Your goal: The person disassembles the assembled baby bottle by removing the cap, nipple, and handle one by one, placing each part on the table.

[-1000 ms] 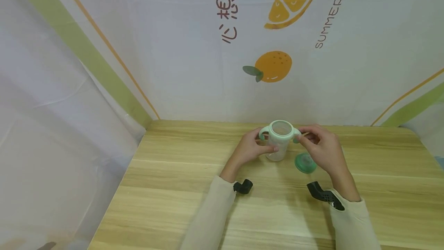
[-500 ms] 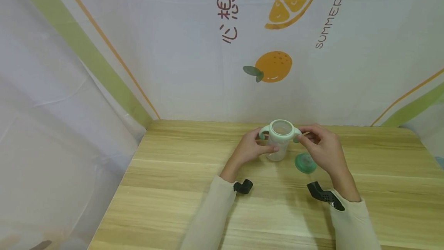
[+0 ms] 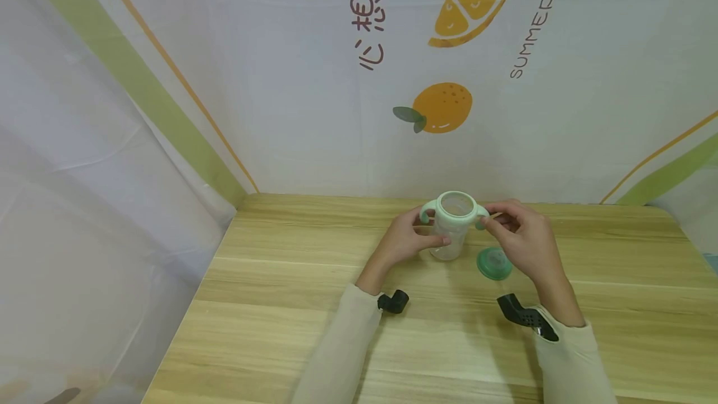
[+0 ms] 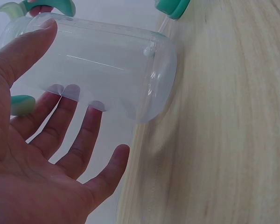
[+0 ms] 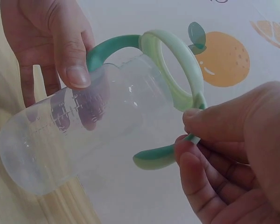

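A clear baby bottle (image 3: 449, 247) stands near the table's back edge, with measuring marks visible in the right wrist view. My left hand (image 3: 408, 237) holds its body, thumb on the near side and fingertips on the far side. Around the bottle's top sits a pale green handle ring (image 5: 184, 56) with two curved handles. It looks tilted in the right wrist view, partly off the neck. My right hand (image 3: 524, 239) pinches the right handle between thumb and fingers. A green lid (image 3: 495, 264) lies on the table near the right hand.
The wooden table (image 3: 269, 304) ends at a white curtain (image 3: 314, 129) printed with oranges and lettering. A thin clear tube (image 4: 164, 24) reaches out from under the lid. Black wrist mounts (image 3: 395, 302) stick out from both sleeves.
The handle ring has shifted slightly upward at the bottle's top, and its opening looks a little different. Both hands stay almost where they were; the lid has not moved.
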Motion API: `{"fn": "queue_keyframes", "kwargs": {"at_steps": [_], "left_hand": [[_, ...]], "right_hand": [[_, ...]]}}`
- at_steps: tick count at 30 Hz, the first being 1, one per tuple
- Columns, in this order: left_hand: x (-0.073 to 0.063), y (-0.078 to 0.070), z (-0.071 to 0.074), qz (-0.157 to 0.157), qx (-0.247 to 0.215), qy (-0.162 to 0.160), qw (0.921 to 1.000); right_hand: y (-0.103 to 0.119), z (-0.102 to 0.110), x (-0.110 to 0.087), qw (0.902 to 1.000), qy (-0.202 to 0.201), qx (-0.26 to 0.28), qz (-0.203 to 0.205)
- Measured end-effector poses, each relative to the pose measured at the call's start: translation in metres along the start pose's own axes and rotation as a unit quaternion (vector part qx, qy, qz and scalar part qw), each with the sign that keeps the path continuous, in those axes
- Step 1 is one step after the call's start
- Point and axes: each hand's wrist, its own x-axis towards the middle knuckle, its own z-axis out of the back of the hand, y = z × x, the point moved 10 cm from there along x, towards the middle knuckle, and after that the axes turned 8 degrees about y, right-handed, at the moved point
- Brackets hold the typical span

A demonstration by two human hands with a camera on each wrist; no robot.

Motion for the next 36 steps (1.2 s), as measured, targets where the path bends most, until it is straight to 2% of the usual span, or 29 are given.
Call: {"fn": "queue_keyframes", "kwargs": {"at_steps": [12, 36], "left_hand": [[-0.0004, -0.0018, -0.0005, -0.004, 0.01, 0.005, 0.9999], [0.0005, 0.001, -0.0007, -0.005, -0.001, 0.008, 1.0]], "right_hand": [[0.0028, 0.0023, -0.0002, 0.9999, -0.007, 0.014, 0.007], [0.0041, 0.0041, -0.0007, 0.9997, -0.013, 0.02, 0.007]]}}
